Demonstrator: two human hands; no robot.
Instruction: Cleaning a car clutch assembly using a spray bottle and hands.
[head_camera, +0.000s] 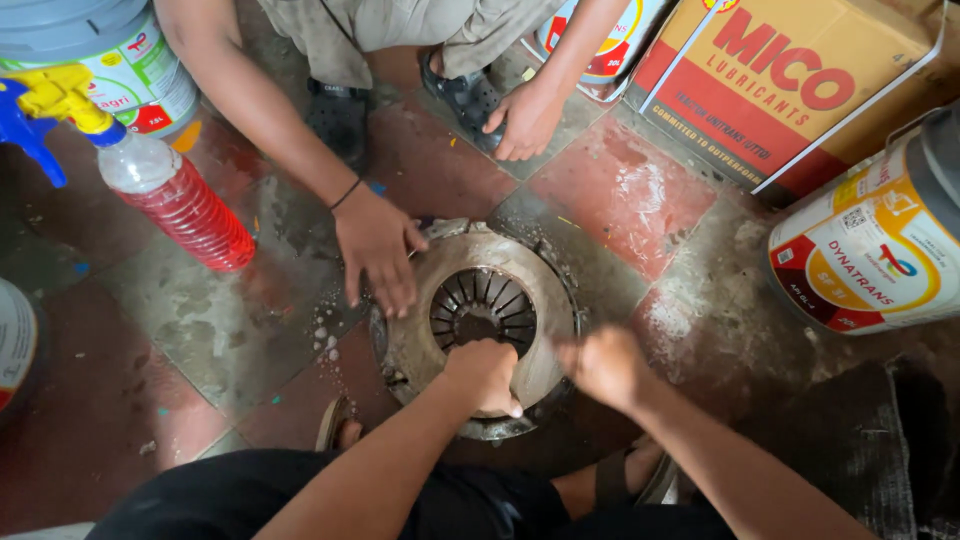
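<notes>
Head view: A round metal clutch cover (480, 325) lay flat on the tiled floor (620, 190), directly ahead of the wearer's knees. The left hand (487, 377) was clenched in a fist on the cover's near rim, knuckles at the edge of the slotted central opening. The right hand (603, 365) sat just beside the rim's right edge (blurred; whether it gripped anything could not be told). The left was therefore the nearer hand, already on the part. A second person's hand (378, 245) rested open, fingers spread, on the far-left rim. A spray bottle of red liquid (170, 190) stood well apart to the left.
</notes>
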